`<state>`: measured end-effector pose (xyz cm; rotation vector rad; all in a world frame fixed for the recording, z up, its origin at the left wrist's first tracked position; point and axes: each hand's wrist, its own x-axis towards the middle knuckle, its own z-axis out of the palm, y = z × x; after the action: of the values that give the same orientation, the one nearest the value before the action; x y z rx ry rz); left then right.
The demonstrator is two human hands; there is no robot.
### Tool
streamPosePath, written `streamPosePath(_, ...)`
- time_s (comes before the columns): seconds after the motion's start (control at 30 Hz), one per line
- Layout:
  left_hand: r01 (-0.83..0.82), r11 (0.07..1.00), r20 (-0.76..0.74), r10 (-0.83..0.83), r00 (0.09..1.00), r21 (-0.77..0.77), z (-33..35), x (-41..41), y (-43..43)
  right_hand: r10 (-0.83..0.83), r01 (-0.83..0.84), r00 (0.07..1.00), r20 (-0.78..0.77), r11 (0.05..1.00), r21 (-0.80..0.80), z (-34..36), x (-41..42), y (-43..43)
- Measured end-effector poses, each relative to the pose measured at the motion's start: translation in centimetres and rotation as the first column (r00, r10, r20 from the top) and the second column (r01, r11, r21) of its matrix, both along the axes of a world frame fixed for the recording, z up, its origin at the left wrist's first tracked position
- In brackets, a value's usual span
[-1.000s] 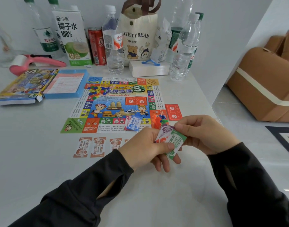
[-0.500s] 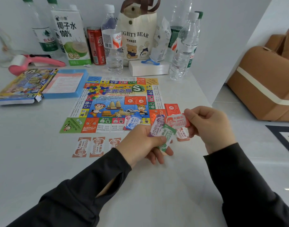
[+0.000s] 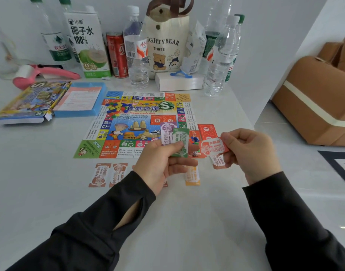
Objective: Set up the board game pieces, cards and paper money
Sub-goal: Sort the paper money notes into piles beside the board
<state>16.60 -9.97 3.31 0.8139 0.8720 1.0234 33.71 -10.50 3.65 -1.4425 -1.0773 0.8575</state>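
Observation:
The colourful game board (image 3: pixel 128 122) lies flat on the white table. Above its near right corner my left hand (image 3: pixel 160 165) holds a fan of paper money (image 3: pixel 175 139), purple and green notes showing. To the right my right hand (image 3: pixel 247 151) pinches a single red note (image 3: pixel 212 147). Brown-orange notes (image 3: pixel 107 175) lie in a row on the table below the board, with a yellow note (image 3: pixel 192 176) and another red note (image 3: pixel 218 162) nearby. A red card (image 3: pixel 207 131) lies beside the board's right edge. Small coloured pieces (image 3: pixel 115 107) and a die (image 3: pixel 195 153) sit on the board.
The game box lid (image 3: pixel 27 100) and blue tray (image 3: pixel 79 98) lie at the left. Along the back wall stand water bottles (image 3: pixel 137 53), a coconut-water carton (image 3: pixel 87 42), a red can (image 3: pixel 117 53), a bear tote bag (image 3: pixel 166 45) and a white box (image 3: pixel 179 82). The table's edge runs down the right.
My right hand has drawn a red note out of the stack and moved it right. My left hand has lifted the remaining notes slightly toward the board.

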Motion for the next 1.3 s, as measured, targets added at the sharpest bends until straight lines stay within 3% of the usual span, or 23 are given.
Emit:
streamPosePath(0.1,0.042,0.999,0.004,-0.042,0.999,0.001,0.2,0.1,-0.2,0.010,-0.010,1.000,0.023,1.000,0.002,-0.2,-0.4,-0.1)
streamPosePath(0.27,0.068,0.994,-0.141,-0.055,0.988,0.087,0.1,0.1,-0.4,-0.019,0.019,0.996,0.085,1.000,-0.003,-0.6,-1.4,-0.5)
streamPosePath(0.37,0.076,0.993,-0.138,-0.063,0.988,0.091,0.2,0.0,-0.4,-0.089,0.082,0.987,0.135,0.995,0.056,-0.5,-2.0,-0.7)
streamPosePath(0.47,0.081,0.990,-0.227,-0.053,0.972,0.114,0.2,0.0,-0.4,-0.116,0.098,0.980,0.162,0.989,0.113,-0.4,-2.3,-0.7)
streamPosePath(0.8,0.060,0.970,-0.431,0.049,0.901,0.236,0.5,-1.3,0.4,-0.011,0.001,0.986,0.166,0.998,0.058,-0.3,-4.0,-0.6)
streamPosePath(1.07,0.135,0.967,-0.453,-0.023,0.891,0.215,1.0,-5.9,1.7,-0.051,0.038,0.991,0.124,0.994,0.106,-0.1,-7.9,-0.4)
streamPosePath(1.3,0.116,0.959,-0.480,0.023,0.877,0.257,0.1,-10.8,1.2,0.090,-0.103,0.985,0.146,0.991,0.082,-0.3,-11.8,-0.9)
